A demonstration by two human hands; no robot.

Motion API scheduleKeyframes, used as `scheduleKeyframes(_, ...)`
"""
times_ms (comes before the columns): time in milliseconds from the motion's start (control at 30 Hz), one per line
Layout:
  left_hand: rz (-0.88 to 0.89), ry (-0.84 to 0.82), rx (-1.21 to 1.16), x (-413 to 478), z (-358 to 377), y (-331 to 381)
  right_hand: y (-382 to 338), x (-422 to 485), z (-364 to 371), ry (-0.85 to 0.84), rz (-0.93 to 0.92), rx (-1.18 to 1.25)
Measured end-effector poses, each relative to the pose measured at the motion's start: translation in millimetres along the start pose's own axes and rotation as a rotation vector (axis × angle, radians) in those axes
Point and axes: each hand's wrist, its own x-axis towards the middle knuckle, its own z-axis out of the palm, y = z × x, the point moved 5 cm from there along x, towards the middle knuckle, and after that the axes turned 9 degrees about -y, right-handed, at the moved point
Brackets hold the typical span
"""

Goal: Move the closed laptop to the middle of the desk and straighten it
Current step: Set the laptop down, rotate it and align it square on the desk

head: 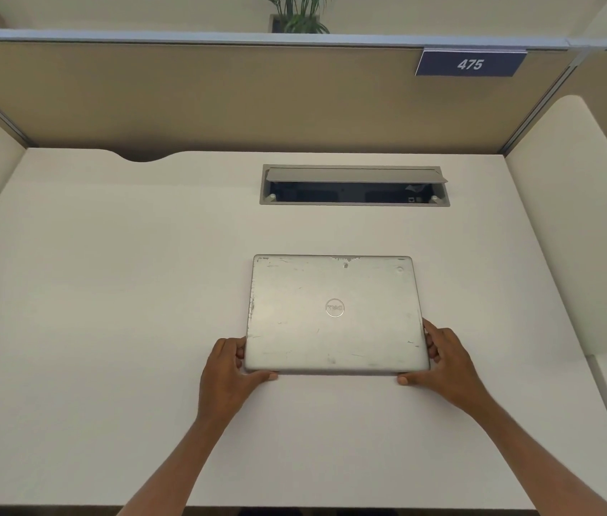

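**Inspector:** Start with the desk (pixel 108 329). At the moment of inspection its white top carried nothing besides the closed laptop (pixel 335 314), and the cable hatch (pixel 354 186) set into it near the back partition stood with its flap raised. Where did you have the laptop?

**Operator:** Roughly centre, I'd say.

**Inspector:** Close to that. It lay flat in front of the hatch, lid up with the round logo showing, a little right of the desk's midline as this view gave it, and nearer your edge than the back. Its far edge ran almost parallel to the hatch frame and the partition, so I judged the straightening largely done. Any skew that remained was slight, and the wide lens made it hard to call.

**Operator:** And my hands?

**Inspector:** Your left hand (pixel 233 366) had a grip on the near left corner, thumb along the front edge and fingers curled round the side. Your right hand (pixel 443 361) mirrored it on the near right corner. Both were closed on the laptop; neither had let go.

**Operator:** So what was left?

**Inspector:** By my reading, a small nudge leftward if you wanted true centre, then releasing both corners. I could not tell whether the near edge sat fully on the desk or was lifted a touch.
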Motion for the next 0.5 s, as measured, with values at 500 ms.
scheduleKeyframes(500,-0.012,0.028,-0.058,-0.3,4.3,-4.3,-6.1,-2.5,-1.7,-0.008,0.061,0.001)
